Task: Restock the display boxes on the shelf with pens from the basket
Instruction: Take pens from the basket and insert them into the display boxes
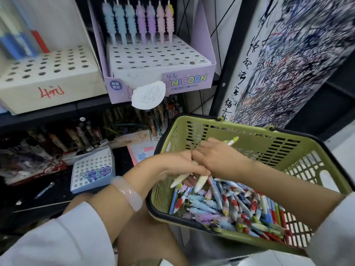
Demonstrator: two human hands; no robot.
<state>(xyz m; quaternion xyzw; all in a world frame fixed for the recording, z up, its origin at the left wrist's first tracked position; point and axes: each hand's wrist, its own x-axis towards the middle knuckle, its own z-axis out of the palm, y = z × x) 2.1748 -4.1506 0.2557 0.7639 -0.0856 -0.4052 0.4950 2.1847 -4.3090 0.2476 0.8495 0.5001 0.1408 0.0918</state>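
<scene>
Reaching into the green basket (288,148) with both hands, I see my left hand (178,166) and right hand (217,158) meeting over its left side. My left grip is curled round a small bunch of cream-white pens (199,184) whose ends stick out toward me below the fingers. My right grip is closed on a pen with a yellow-green cap (233,141) that pokes out past the fingers toward the far wall of the basket. The knuckles of the two hands touch. A pale pink bangle (127,192) sits on my left wrist.

The basket is near and right in the scene, tilted, and its near half is heaped with loose pens (230,206) in blue, red, white and purple.

On the upper shelf, far and centre, stands the lilac UNICORN display box (188,81); a single far row of pastel unicorn pens (138,24) stands upright in it, and the other holes of its white insert show open. To its left is a cream display box (48,73) with many open holes. On the lower shelf, left, a small blue box (92,173) carries a few round purple-blue caps.
</scene>
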